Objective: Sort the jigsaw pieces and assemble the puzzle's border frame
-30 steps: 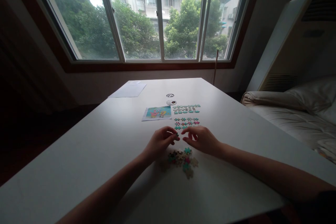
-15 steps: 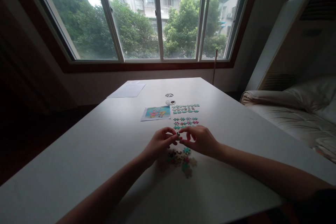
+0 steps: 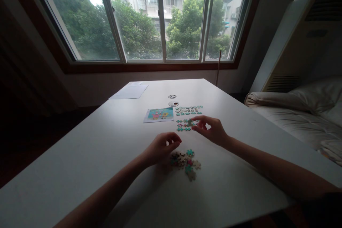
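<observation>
A greenish puzzle piece (image 3: pixel 190 123) stands on edge between the tips of the thumb and forefinger of the right hand (image 3: pixel 212 128), which pinch it over the lower group of rows (image 3: pixel 183 129); whether it touches the table (image 3: pixel 107 142) cannot be told. The lower group lies in short rows, partly hidden by the held piece and fingers. Just past it, toward the far edge, an upper group of rows (image 3: pixel 189 107) is set out, also in lines. These two groups look like the part already sorted, though no joined section of the picture can be made out.

What seems left is the loose pile (image 3: pixel 183 160), the nearest of the things to the near edge, its pieces overlapping, some showing pale backs and some coloured faces. By eye, more pieces lie in rows than in the pile, so the sorting appears past halfway.

The left hand (image 3: pixel 161 145) hovers beside the pile with fingers loosely curled; its thumb and forefinger tips come close, but whether they meet cannot be told, and no piece shows there.

Left of the rows lies a colourful picture sheet (image 3: pixel 160 114). Farther out are two round items (image 3: pixel 173 104), and white paper (image 3: pixel 129 91) sits by the far left corner.
</observation>
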{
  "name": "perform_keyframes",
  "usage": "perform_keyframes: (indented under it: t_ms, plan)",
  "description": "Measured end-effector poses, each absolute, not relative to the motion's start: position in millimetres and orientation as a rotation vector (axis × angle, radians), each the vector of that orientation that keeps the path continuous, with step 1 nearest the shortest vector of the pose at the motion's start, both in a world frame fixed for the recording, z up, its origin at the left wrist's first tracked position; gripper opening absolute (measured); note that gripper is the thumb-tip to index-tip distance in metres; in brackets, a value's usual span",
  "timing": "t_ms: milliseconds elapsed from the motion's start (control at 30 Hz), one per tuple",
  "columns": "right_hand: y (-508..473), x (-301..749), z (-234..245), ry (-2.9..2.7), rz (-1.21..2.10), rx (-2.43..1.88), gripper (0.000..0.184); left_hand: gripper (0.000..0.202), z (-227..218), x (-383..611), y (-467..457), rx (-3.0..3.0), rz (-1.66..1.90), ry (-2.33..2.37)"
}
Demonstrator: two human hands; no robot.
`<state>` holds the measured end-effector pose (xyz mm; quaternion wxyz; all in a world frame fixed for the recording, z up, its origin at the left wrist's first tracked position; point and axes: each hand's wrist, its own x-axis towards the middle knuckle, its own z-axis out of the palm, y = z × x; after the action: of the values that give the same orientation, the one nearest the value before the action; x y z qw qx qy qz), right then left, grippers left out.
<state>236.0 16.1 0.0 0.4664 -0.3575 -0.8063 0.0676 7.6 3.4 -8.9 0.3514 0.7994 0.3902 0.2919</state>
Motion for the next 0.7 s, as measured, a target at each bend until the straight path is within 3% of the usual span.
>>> perform_keyframes:
  t_ms: [300, 700]
  plan:
    - [34, 251, -11, -1.813, 0.245, -0.898, 0.025, 0.014, -11, -3, 1, 2.381, 0.479, 0.867]
    - [36, 254, -9, -1.807, 0.245, -0.918, 0.026, 0.015, -14, -1, 0, 2.398, 0.454, 0.881]
